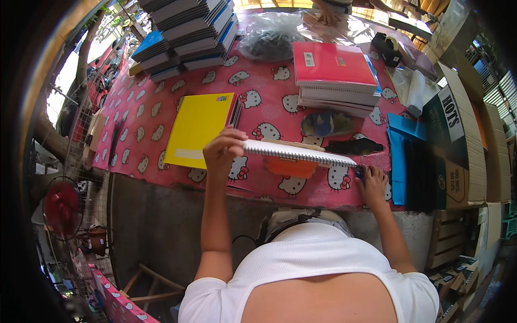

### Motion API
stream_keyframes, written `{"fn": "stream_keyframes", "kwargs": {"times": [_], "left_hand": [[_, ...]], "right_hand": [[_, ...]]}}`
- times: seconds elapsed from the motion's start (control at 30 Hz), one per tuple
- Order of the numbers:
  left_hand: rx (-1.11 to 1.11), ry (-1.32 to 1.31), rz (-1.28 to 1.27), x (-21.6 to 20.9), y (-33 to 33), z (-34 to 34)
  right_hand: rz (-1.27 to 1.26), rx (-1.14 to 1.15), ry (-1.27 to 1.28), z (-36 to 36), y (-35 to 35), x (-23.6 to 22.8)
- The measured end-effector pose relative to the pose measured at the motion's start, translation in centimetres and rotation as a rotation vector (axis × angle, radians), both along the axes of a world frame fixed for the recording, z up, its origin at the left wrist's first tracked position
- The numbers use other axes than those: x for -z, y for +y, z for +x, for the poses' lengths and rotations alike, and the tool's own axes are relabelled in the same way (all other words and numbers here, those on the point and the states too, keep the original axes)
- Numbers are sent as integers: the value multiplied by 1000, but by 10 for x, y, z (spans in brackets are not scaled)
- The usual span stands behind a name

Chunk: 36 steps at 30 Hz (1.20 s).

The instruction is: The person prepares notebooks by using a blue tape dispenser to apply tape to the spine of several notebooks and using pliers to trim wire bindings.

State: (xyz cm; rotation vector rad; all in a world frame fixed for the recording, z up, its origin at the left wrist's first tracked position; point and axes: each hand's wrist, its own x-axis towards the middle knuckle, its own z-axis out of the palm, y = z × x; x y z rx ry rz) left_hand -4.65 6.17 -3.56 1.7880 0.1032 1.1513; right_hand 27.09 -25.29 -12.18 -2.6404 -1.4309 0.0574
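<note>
Between my hands a spiral notebook (299, 153) stands tilted on edge, its dark coil toward me and its white pages showing. My left hand (225, 146) grips the notebook's left end, fingers over the top edge. At the coil's right end, my right hand (372, 185) rests low by the table, fingers bent round a small dark-blue thing, mostly hidden. An orange flat item (291, 167) lies under the notebook. To the left of my left hand is a yellow spiral notebook (196, 129) on top of other notebooks.
Tall notebook stacks (196, 35) rise at the far left, with a red-covered stack (336, 64) at centre right. A camouflage pouch (327, 124), a tape dispenser (386, 47), blue folders (399, 156) and a cardboard box (452, 145) crowd the right. Another person's hand (327, 16) is at the far edge.
</note>
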Motion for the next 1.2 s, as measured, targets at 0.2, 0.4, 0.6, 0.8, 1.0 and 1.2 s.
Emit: {"fn": "stream_keyframes", "kwargs": {"times": [0.2,0.4,0.6,0.8,1.0,1.2], "left_hand": [[220,-172,-506,-22,16,48],[-26,-92,-559,-5,11,51],[-379,-205,315,-177,-84,47],[-187,302,502,-125,-146,45],[-282,193,318,-25,-149,74],[-324,175,317,-34,-153,77]], "right_hand": [[93,8,7,14,-4,11],[231,0,-55,9,-5,23],[348,-24,109,18,-18,2],[626,-2,667,-24,-22,-41],[658,-316,631,-66,-10,-91],[644,-439,525,-82,8,-138]]}}
